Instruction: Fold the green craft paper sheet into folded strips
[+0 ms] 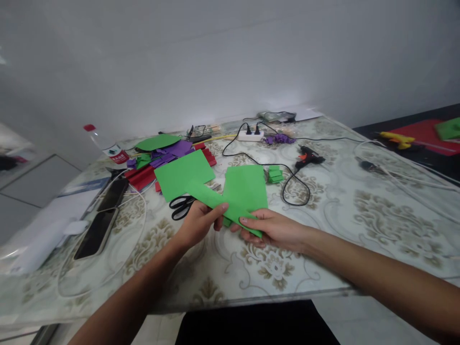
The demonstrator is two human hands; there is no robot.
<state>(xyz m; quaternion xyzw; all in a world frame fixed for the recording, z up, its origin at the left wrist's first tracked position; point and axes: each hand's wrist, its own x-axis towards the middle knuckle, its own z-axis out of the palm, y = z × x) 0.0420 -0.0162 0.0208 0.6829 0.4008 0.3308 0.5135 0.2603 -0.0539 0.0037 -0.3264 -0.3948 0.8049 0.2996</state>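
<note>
A long green paper strip (230, 207) is stretched between my two hands above the table. My left hand (203, 220) pinches it near the middle, thumb on top. At its lower right end, my right hand (268, 227) is closed on it with the thumb above and fingers beneath. Behind the strip lie two green paper sheets, one squarish (246, 184) and one larger (185, 172) to the left. Black-handled scissors (180, 206) rest beside my left hand, their blades mostly hidden. A small folded green paper piece (275, 174) sits right of the squarish sheet.
Red, purple and green paper (172, 153) is piled at the back left near a bottle (117, 153). Phones (96, 232) and cables lie left. A power strip (250, 136) stands at the back; a black glue gun (309, 155) lies right. A yellow glue gun (397, 139) is farther right.
</note>
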